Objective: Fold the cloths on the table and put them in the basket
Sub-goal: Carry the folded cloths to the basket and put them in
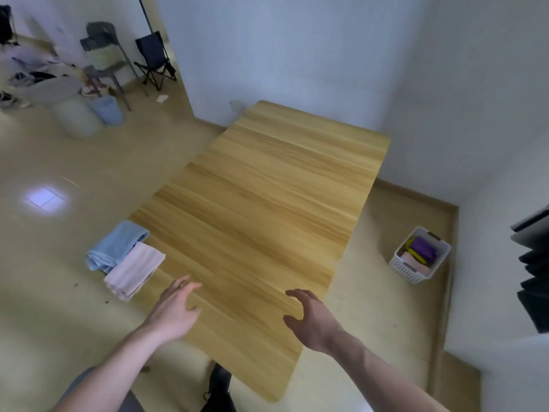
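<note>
A light blue cloth (118, 244) and a pale pink striped cloth (135, 270) lie folded side by side at the left edge of the wooden table (267, 203), the pink one nearer me. My left hand (175, 310) hovers over the table's near left part, fingers spread and holding nothing, a short way right of the pink cloth. Over the near edge my right hand (312, 319) hangs with loosely curved fingers, also empty. The white basket (411, 270) stands on the floor to the table's right, with purple, yellow and pink cloths inside.
White walls close in behind and to the right of the table. Dark objects (534, 263) jut from the right edge. Far left are chairs (104, 63), a folding chair (154, 59), a blue bin (107, 110) and clutter. Tan floor lies on both sides.
</note>
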{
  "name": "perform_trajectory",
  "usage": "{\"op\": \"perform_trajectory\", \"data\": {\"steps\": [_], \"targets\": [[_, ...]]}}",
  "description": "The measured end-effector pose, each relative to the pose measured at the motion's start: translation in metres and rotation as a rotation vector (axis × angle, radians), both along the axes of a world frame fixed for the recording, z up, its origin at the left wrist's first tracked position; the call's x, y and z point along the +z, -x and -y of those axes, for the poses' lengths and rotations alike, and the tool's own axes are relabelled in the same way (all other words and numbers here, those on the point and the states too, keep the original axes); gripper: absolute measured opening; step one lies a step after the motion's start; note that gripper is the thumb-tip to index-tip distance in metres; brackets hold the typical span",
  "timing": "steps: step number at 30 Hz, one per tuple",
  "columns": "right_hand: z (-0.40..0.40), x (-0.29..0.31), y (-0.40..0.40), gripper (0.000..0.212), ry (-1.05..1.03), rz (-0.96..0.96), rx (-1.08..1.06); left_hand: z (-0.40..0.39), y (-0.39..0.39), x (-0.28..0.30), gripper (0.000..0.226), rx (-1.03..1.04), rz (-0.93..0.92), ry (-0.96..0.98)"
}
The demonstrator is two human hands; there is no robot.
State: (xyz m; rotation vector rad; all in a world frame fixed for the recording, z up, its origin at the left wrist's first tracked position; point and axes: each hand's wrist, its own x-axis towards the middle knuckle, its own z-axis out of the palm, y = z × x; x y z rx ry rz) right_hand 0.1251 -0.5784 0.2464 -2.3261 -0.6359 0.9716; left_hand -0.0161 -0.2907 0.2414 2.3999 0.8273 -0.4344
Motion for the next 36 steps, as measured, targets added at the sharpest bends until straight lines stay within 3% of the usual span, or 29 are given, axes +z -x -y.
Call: {"op": "perform_trajectory", "data": {"steps": [10, 18, 22, 28, 32, 36], "targets": [[-0.178, -0.039, -0.017, 0.056, 0.023, -0.013, -0.119, -0.199, -0.056, -0.033, 0.054, -0.119, -0.069, -0.062], [-0.309, -0.063, -0.012, 0.055, 0.097, -0.068, -0.084, -0.351, -0.079, -0.074, 0.047, -0.032, -0.213, -0.162], [-0.347, -0.079, -0.013, 0.056, 0.136, -0.092, -0.067, -0.396, -0.075, -0.1, 0.072, 0.111, -0.282, -0.149], [-0.374, -0.102, -0.012, 0.056, 0.18, -0.139, -0.067, -0.424, -0.077, -0.121, 0.098, 0.336, -0.19, -0.156], [-0.397, -0.115, -0.008, 0.058, 0.2, -0.16, -0.039, -0.439, -0.069, -0.136, 0.074, 0.402, -0.162, 0.016], [-0.437, -0.128, -0.004, 0.067, 0.171, -0.167, -0.035, -0.445, -0.061, -0.146, 0.041, 0.364, -0.119, 0.028]]}}
